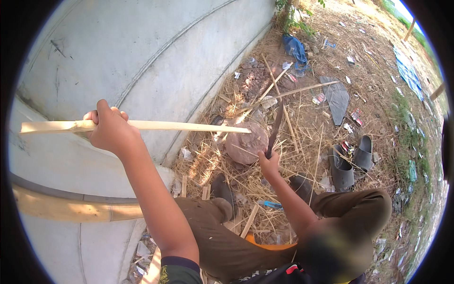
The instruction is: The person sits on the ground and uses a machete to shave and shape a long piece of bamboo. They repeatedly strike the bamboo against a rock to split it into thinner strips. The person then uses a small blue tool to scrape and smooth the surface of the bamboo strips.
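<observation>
My left hand [111, 125] is wrapped round a long pale strip of split bamboo [184, 126], held roughly level. The strip's right end lies over a round chopping block [246, 144] on the ground; whether it touches the top I cannot tell. In my right hand [269, 163] is the dark handle of a long-bladed knife [275, 124]. Its dark blade points up and away, just right of the block and apart from the strip. A thin sliver lies across the block's near side.
A pale wall [156, 52] rises on the left, with a thick bamboo pole [71, 204] beside it. Dark slippers [341, 168] sit at right. Straw, thin bamboo sticks [302, 90], a blue plastic bag [296, 49] and a blue-handled tool [270, 204] lie about.
</observation>
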Demonstrator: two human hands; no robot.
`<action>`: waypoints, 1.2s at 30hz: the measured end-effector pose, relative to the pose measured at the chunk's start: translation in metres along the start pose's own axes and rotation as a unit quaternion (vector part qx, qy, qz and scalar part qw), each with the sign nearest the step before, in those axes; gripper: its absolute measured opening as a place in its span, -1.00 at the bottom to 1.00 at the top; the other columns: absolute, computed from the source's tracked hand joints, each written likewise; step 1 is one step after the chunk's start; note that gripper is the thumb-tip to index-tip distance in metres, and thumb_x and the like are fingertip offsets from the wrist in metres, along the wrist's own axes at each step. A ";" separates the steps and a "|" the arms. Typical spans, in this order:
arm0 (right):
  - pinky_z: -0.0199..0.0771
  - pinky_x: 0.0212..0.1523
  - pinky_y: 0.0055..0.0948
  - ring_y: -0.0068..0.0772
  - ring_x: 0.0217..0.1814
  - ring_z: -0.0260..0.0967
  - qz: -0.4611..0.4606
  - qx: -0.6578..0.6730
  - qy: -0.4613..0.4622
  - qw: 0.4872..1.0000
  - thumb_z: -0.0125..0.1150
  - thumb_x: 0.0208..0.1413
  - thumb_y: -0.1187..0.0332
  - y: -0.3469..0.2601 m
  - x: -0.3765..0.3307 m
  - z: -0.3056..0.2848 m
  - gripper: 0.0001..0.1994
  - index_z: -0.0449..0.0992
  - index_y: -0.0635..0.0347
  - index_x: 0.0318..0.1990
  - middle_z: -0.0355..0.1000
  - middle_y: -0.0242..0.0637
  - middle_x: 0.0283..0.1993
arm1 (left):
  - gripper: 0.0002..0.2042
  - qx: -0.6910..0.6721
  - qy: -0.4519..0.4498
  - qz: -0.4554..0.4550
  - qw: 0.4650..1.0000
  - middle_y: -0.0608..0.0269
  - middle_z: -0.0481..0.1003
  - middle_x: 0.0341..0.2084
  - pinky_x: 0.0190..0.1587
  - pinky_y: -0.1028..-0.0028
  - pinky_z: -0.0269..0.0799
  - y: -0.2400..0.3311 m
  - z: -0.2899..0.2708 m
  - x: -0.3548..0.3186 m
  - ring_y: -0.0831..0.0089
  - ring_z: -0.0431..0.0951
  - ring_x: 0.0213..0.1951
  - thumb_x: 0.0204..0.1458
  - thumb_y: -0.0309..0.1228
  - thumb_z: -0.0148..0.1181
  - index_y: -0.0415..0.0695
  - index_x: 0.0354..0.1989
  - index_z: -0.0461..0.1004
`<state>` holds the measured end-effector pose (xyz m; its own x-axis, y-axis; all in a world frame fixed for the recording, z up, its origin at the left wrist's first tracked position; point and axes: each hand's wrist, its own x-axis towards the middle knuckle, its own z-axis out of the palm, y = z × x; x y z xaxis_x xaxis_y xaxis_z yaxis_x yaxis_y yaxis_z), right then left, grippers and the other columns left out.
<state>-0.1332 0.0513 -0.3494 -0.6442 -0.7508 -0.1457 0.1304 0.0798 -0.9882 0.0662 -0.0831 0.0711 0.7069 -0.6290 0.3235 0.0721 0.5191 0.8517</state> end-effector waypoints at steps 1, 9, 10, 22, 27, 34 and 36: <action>0.16 -0.61 -0.39 -0.64 -0.67 0.13 0.029 -0.020 0.016 0.999 0.29 0.11 0.33 0.022 -0.003 -0.009 -0.73 0.37 0.19 -0.55 0.25 -0.52 -0.64 | -0.75 -0.007 -0.009 -0.006 1.000 0.44 0.05 -0.66 -0.55 0.50 -0.01 0.003 0.009 -0.006 0.60 0.04 -0.63 -0.07 -0.60 0.05 -0.01 -0.44 0.09; 0.31 -0.69 -0.32 -0.45 -0.68 0.37 0.263 -0.053 -0.090 0.959 0.29 0.17 0.33 0.001 -0.020 -0.019 -0.78 0.43 0.21 -0.44 0.36 -0.33 -0.63 | -0.71 -0.091 -0.083 0.005 0.992 0.50 -0.04 -0.67 -0.55 0.53 -0.11 0.039 -0.022 0.014 0.67 -0.05 -0.63 0.03 -0.61 0.10 -0.01 -0.49 0.08; 0.30 -0.68 -0.34 -0.46 -0.68 0.35 0.250 0.008 -0.061 0.966 0.30 0.18 0.31 -0.011 -0.012 -0.022 -0.78 0.43 0.19 -0.42 0.38 -0.33 -0.61 | -0.69 -0.136 -0.118 0.005 0.984 0.50 -0.05 -0.67 -0.56 0.53 -0.11 0.046 -0.027 0.021 0.66 -0.06 -0.64 0.05 -0.61 0.14 0.00 -0.49 0.09; 0.02 -0.66 -0.49 -0.68 -0.75 -0.04 0.142 0.340 -0.049 0.928 0.45 0.07 0.26 -0.225 0.017 -0.119 -0.67 0.29 -0.05 -0.44 0.05 -0.63 -0.68 | -0.54 -0.442 -0.467 -0.022 0.766 0.51 -0.04 -0.63 -0.73 0.56 -0.35 0.115 -0.096 0.045 0.69 -0.21 -0.71 0.31 -0.17 0.18 0.08 -0.49 -0.01; -0.01 -0.65 -0.56 -0.72 -0.73 0.00 0.143 0.166 -0.276 0.936 0.49 0.08 0.21 -0.332 -0.100 -0.113 -0.56 0.50 0.20 0.04 0.06 -0.65 -0.67 | -0.51 -0.403 -0.512 -0.058 0.756 0.50 -0.01 -0.62 -0.74 0.59 -0.30 0.133 -0.078 -0.013 0.70 -0.17 -0.73 0.30 0.07 0.07 0.06 -0.48 0.01; 0.06 -0.64 -0.56 -0.72 -0.67 0.12 0.011 -0.042 -0.319 0.947 0.50 0.10 0.10 -0.306 -0.176 -0.090 -0.54 0.52 0.22 -0.01 0.29 -0.57 -0.60 | -0.30 -0.353 -0.641 -0.183 0.657 0.44 0.05 -0.67 -0.71 0.52 -0.15 0.119 -0.047 -0.110 0.62 -0.05 -0.73 0.09 0.53 -0.44 0.05 -0.51 0.06; 0.07 -0.64 -0.55 -0.71 -0.67 0.13 0.050 0.013 -0.290 0.956 0.48 0.12 0.11 -0.283 -0.178 -0.082 -0.61 0.51 0.21 -0.12 0.27 -0.57 -0.61 | -0.29 -0.296 -0.679 -0.184 0.646 0.42 0.05 -0.66 -0.67 0.51 -0.01 0.116 -0.048 -0.123 0.61 0.03 -0.70 0.08 0.53 -0.40 0.02 -0.51 0.09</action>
<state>-0.1171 0.2161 -0.0476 -0.1030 -0.9780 -0.1814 0.1921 0.1594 -0.9683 0.0215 0.0827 0.1099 -0.6758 -0.4917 0.5491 0.5997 0.0663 0.7975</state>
